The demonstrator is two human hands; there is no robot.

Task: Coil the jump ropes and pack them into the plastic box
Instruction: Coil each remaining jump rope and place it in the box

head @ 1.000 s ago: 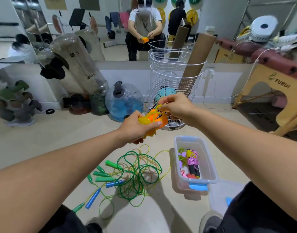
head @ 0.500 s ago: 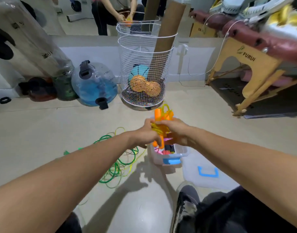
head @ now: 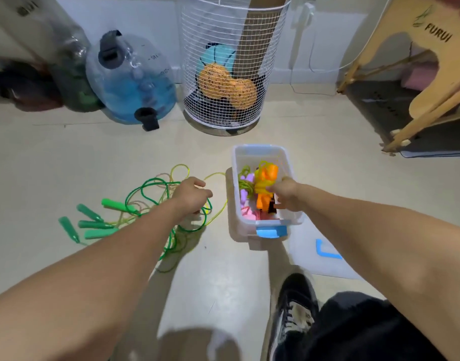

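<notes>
Black sneaker [head: 292, 312] and dark trouser leg fill the lower right of the frame, beside a clear flat lid with blue clips [head: 325, 252] lying on the beige floor [head: 223, 282]. Mid-frame, the right hand [head: 286, 195] grips an orange-handled coiled jump rope [head: 265, 185], fingers curled round the bundle, holding it inside the clear plastic box with a blue latch [head: 260, 152], over purple, pink and yellow-green ropes already there. Left of centre, the left hand [head: 191, 194] hangs with loosely curled fingers, holding nothing, above a loose tangle of green and yellow jump ropes with green handles [head: 145, 204] sprawled on the floor. Further back stand a white wire basket [head: 234, 61] and a clear blue-tinted water jug [head: 131, 79].
</notes>
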